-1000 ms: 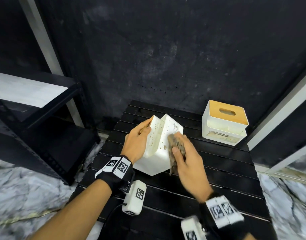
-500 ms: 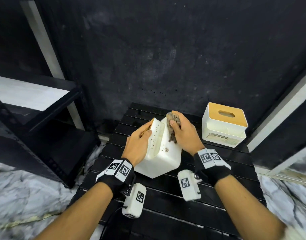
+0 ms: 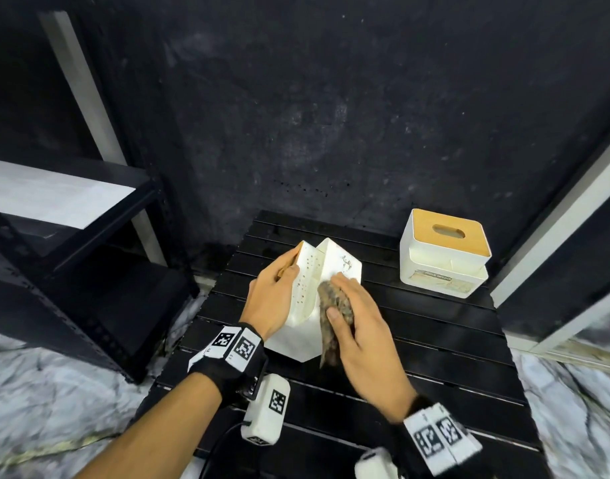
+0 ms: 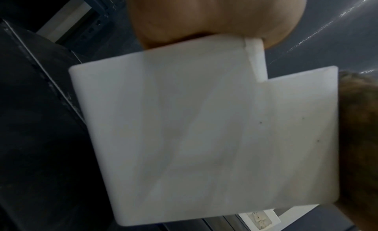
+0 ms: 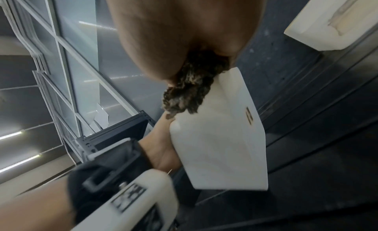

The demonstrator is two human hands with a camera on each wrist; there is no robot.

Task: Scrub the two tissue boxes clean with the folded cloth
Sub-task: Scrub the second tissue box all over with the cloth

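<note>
A white tissue box (image 3: 308,295) stands tipped on one edge on the black slatted table (image 3: 435,357), its wooden lid facing left. My left hand (image 3: 274,297) grips its left side, fingers curled over the lid edge; the box's white face (image 4: 184,137) fills the left wrist view. My right hand (image 3: 357,326) presses a folded brown cloth (image 3: 333,316) against the box's right face, thumb on top. In the right wrist view the cloth (image 5: 190,90) sits on the box's upper edge (image 5: 220,134). A second white tissue box (image 3: 443,252) with a wooden slotted lid stands upright at the back right.
A black metal shelf unit (image 3: 65,243) stands left of the table. A dark wall (image 3: 331,115) rises just behind it. Marble floor (image 3: 37,409) surrounds the table. A white-framed panel (image 3: 556,216) leans at the right.
My right hand has slid the cloth down from the box's top corner toward me along its right face. The left hand keeps its hold and the box stays tilted.
</note>
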